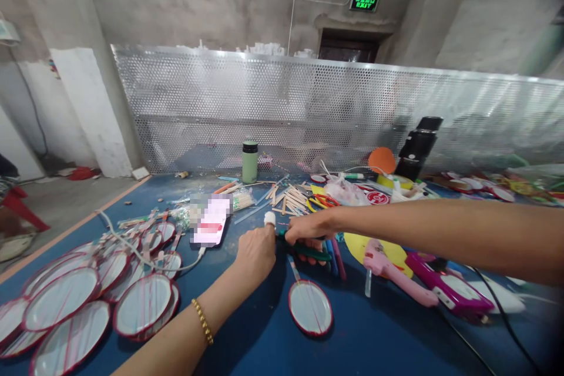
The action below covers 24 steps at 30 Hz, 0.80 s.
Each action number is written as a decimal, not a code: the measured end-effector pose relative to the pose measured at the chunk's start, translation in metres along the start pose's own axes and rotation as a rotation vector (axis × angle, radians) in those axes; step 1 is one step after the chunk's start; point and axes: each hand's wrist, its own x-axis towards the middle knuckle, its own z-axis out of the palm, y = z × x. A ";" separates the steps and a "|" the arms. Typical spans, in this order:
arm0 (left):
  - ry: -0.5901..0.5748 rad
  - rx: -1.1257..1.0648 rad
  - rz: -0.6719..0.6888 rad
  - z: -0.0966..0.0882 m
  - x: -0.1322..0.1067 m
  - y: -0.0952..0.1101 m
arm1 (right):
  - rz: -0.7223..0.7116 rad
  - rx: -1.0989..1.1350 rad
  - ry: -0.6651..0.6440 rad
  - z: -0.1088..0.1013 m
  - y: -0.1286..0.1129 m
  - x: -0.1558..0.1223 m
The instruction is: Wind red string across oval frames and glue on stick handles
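Left forearm point(183, 332) lies between piled discs point(60, 299) and one red-rimmed disc point(311, 308).

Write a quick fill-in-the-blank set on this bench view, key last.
The left hand has a gold-beaded ____ at its wrist.
The right hand holds a tool whose handle is ____.
The flat piece under the pink glue gun is coloured ____.
The white cable plugs into the ____.

Missing words: bracelet; green; yellow; phone.
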 end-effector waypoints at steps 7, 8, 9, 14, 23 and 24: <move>-0.009 0.020 0.025 0.007 0.008 -0.001 | 0.003 -0.001 -0.001 0.000 0.001 0.003; -0.008 0.022 0.019 0.007 0.008 0.000 | 0.002 -0.002 -0.001 0.000 0.002 0.003; -0.007 0.024 0.016 0.007 0.008 0.001 | 0.000 -0.005 -0.002 0.000 0.002 0.004; 0.008 0.041 0.022 0.005 0.006 0.004 | -0.002 -0.023 -0.004 -0.001 0.003 0.005; 0.059 0.040 0.010 0.011 0.011 -0.001 | -0.011 -0.028 0.023 0.004 -0.001 0.000; 0.063 0.040 0.012 0.011 0.012 -0.001 | -0.011 -0.029 0.029 0.004 -0.001 0.000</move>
